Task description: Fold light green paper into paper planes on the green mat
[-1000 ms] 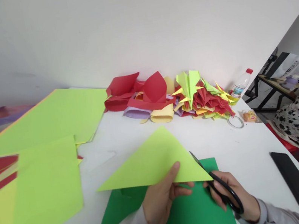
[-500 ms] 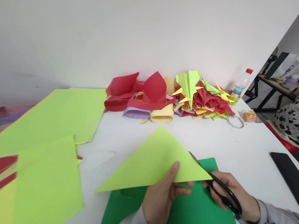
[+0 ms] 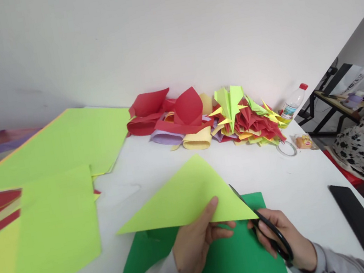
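My left hand [image 3: 201, 240] grips a lime-green paper triangle [image 3: 184, 194] by its lower edge, thumb on top and fingers underneath. In my right hand [image 3: 285, 235] is a pair of black-handled scissors [image 3: 275, 235]. Their blades lie along the right slanting edge of the triangle, close to its lower right corner; one blade is partly behind the paper. Beneath both hands a dark green sheet [image 3: 244, 256] lies on the white table [image 3: 123, 202].
Lime sheets [image 3: 61, 147] and yellow paper [image 3: 1, 269] cover the left side. Rolled red paper [image 3: 187, 107] and folded paper shapes [image 3: 252, 117] line the wall. At right are a bottle [image 3: 293, 101], a tape roll [image 3: 286, 149], a packaged snack [image 3: 304, 141] and a flat black object [image 3: 363, 222].
Almost nothing differs. The scissors and the triangle's right corner have shifted very slightly to the left.
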Motion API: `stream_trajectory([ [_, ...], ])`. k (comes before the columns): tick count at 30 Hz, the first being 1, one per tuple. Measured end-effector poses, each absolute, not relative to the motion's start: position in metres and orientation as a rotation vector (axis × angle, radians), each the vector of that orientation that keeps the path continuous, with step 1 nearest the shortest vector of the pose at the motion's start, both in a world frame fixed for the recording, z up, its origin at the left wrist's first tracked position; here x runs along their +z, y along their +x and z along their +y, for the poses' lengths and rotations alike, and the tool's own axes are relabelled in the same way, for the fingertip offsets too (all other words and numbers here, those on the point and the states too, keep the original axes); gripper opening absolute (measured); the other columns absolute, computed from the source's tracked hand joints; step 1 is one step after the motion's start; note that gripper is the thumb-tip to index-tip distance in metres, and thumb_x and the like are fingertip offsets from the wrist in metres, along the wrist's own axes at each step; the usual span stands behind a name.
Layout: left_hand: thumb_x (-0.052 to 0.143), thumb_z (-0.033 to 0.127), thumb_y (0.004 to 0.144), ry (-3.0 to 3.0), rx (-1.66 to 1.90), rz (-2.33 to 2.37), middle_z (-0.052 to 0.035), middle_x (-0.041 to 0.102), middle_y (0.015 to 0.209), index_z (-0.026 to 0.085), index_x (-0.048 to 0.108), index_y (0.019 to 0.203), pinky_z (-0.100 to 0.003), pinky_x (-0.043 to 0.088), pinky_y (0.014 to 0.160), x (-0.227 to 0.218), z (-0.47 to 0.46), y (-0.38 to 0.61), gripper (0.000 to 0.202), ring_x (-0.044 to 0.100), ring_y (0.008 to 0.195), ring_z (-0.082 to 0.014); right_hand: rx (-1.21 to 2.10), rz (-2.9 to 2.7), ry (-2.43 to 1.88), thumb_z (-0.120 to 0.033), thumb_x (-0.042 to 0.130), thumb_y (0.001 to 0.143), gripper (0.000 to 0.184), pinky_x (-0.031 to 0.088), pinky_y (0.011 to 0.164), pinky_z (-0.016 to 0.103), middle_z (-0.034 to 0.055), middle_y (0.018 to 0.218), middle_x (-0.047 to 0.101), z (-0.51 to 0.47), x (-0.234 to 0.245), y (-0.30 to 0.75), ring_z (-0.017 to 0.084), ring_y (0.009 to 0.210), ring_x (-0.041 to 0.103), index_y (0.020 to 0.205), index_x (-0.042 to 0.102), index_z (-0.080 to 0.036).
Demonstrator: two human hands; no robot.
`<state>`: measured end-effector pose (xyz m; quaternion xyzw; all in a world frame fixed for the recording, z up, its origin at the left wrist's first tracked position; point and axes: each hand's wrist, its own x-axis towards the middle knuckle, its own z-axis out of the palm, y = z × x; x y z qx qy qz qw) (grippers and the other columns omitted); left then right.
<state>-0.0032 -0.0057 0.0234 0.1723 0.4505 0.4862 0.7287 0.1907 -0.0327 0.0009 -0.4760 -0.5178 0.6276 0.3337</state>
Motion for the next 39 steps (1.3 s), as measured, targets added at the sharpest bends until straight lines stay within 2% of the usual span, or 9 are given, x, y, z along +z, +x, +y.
stream_trajectory([
  [6,0.078,0.025,0.070,0.393,1.072,0.983,-0.0049,0.071,0.066,0.009,0.065,0.086,-0.023,0.057,0.039,0.0229,-0.0060,-0.0038,0.026,0.066,0.048,-0.0166,1.646,-1.344,-1.257,-0.067,0.059,0.077,0.055,0.019,0.033,0.018,-0.0072,0.037,0.044,-0.0323,0.0015,0.1911,0.003,0.029,0.028,0.079,0.059,-0.012],
  [25,0.073,0.020,0.075,0.384,1.078,0.993,-0.0051,0.071,0.066,0.009,0.065,0.088,-0.023,0.057,0.039,0.0263,-0.0051,-0.0034,0.019,0.065,0.047,-0.0163,1.656,-1.324,-1.274,-0.069,0.060,0.075,0.056,0.017,0.032,0.018,-0.0085,0.036,0.043,-0.0325,0.0032,0.1897,0.003,0.028,0.027,0.080,0.058,-0.013],
  [39,0.076,0.023,0.072,0.392,1.078,0.986,-0.0048,0.071,0.066,0.009,0.064,0.088,-0.023,0.058,0.040,0.0241,-0.0059,-0.0042,0.025,0.066,0.048,-0.0167,1.663,-1.290,-1.290,-0.068,0.062,0.074,0.056,0.014,0.031,0.018,-0.0083,0.036,0.044,-0.0325,0.0015,0.1912,0.003,0.026,0.028,0.079,0.057,-0.013],
])
